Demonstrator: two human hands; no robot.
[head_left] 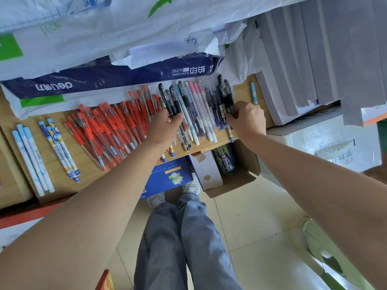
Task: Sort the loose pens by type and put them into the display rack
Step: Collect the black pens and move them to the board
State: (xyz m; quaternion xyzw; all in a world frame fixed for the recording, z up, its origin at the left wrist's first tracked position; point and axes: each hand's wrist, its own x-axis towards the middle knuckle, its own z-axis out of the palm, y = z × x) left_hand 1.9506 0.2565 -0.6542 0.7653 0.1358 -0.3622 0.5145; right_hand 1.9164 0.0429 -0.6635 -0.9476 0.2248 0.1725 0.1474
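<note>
Loose pens lie in groups on a wooden shelf [52, 147]. A big pile of red gel pens [117, 126] fills the middle. To its right lies a mixed row of black, navy, pink and pale blue pens [201, 105]. My left hand [165, 126] grips a few black gel pens [172, 99] at the left end of that row. My right hand [247, 120] pinches dark pens [227, 95] at its right end. Light blue patterned pens [31, 158] and blue cartoon pens [60, 149] lie at the left. No display rack is in view.
Paper reams in a navy wrapper [109, 78] and plastic bags crowd the back of the shelf. White stacked boxes [314, 59] stand on the right, with one pale blue pen [253, 93] beside them. An open carton [230, 181] with a can sits below on the tiled floor.
</note>
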